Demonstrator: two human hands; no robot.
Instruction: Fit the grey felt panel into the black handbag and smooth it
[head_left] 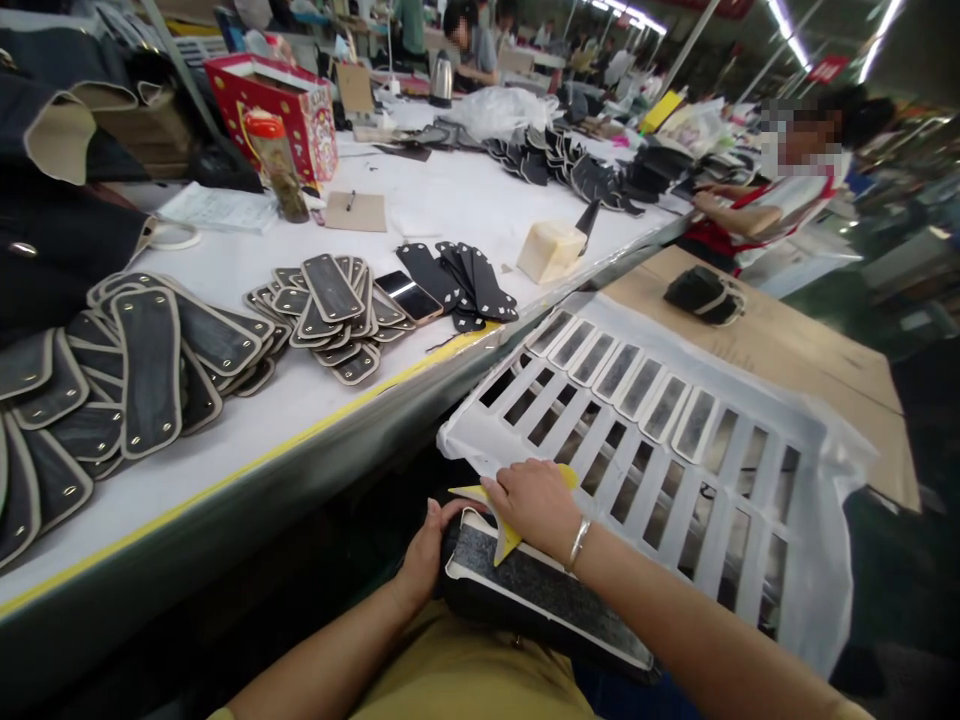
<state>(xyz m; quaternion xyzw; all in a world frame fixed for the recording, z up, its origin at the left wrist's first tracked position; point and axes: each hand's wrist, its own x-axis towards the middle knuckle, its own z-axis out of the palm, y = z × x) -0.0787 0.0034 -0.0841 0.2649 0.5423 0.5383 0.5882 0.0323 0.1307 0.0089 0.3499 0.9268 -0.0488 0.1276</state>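
On my lap rests a black, box-shaped leather piece (pixel 555 585) with a dark grey rectangular face and raised pale edges. My left hand (pixel 429 550) grips its left end, thumb up along the side. Wrapped around a yellow scraper (pixel 508 540), my right hand (pixel 536 505) presses the scraper's lower corner onto the grey face near that end. Part of the scraper is hidden under the fingers. Beyond my right hand lies a white slotted sheet (pixel 600 430), with several grey pale-edged strips (pixel 651 382) in its far row.
Along the white table (pixel 420 190) lie stacked grey strap pieces (pixel 150 370), black pieces (pixel 457 280), a phone (pixel 409 296) and a pale foam block (pixel 551 250). Cardboard (pixel 810 350) with a dark bundle (pixel 703 295) lies at right. A co-worker (pixel 787 200) sits beyond.
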